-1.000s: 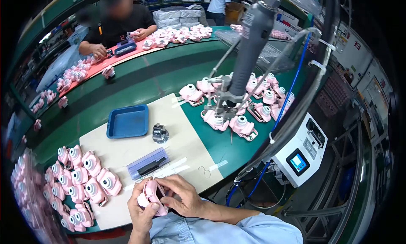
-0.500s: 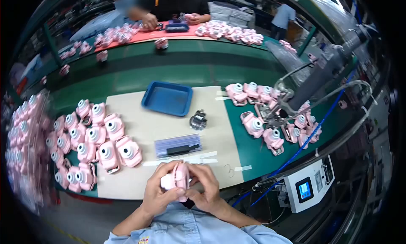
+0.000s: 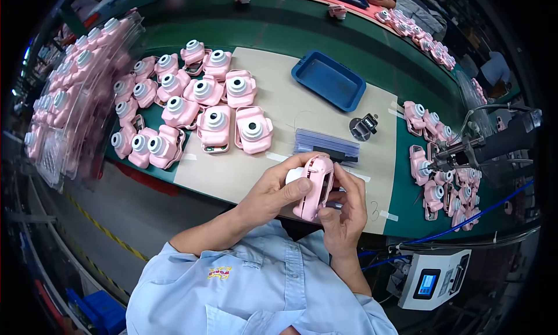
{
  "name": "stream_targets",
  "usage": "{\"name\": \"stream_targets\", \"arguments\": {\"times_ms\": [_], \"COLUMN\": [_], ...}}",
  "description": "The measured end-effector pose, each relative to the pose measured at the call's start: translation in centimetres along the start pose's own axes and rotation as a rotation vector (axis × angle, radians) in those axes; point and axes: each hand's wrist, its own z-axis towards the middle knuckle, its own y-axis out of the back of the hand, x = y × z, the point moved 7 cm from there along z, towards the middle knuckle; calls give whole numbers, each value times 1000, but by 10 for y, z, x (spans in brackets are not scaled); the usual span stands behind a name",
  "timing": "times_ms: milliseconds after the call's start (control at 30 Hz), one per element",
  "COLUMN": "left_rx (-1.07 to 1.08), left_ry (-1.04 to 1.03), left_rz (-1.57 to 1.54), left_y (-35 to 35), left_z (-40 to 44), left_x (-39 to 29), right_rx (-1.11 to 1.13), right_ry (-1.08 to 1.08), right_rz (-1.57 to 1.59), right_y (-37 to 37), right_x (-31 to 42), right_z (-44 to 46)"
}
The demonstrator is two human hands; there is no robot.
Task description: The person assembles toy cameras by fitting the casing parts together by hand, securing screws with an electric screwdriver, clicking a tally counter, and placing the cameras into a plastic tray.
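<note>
Just in front of my chest is a pink toy camera [image 3: 314, 191], held edge-on with its white lens to the left. A dark gap shows along its side, between the shell halves. My left hand [image 3: 272, 191] is closed around the lens side, thumb pressed on the pink shell. On the other side, the bent fingers and thumb of my right hand [image 3: 347, 210] hold the camera's back edge; their exact contact is partly hidden. Beyond the hands lies a stack of clear bluish strips [image 3: 325, 142] with a black tool [image 3: 337, 155] on it.
Several pink cameras [image 3: 238, 88] stand at the left of the mat, beside stacked clear trays [image 3: 87, 97]. A blue tray [image 3: 302, 73] and a small black device [image 3: 364, 127] lie beyond. At right are more cameras [image 3: 433, 196], a mounted tool [image 3: 494, 140] and a controller box [image 3: 436, 280].
My head view has swung left and down, so the table appears shifted and tilted. The camera stays between both hands, and my right fingers have opened a little around its back edge.
</note>
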Motion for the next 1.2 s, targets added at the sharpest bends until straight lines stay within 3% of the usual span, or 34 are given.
{"name": "stream_targets", "arguments": {"times_ms": [167, 333, 467, 667, 800, 1000, 1200], "left_rx": [-37, -39, -42, -65, -64, 18, 47], "left_ry": [-54, -174, -276, -104, 44, -4, -48], "left_rz": [152, 262, 580, 328, -33, 101, 143], "left_y": [3, 7, 4, 1, 3, 3, -1], "left_z": [1, -1, -2, 1, 4, 4, 3], "left_x": [-5, -9, -15, -16, -10, -15, -18], "right_rx": [69, 69, -16, -48, -45, -14, 16], "right_ry": [59, -112, -185, -288, -363, -368, -269], "right_rz": [-197, -108, -13, 199, 432, 500, 346], "right_y": [-11, -13, -7, -5, 2, 4, -2], "right_x": [13, 4, 0, 5, -4, -9, 2], "right_z": [5, 3, 3, 5, 5, 6, 9]}}
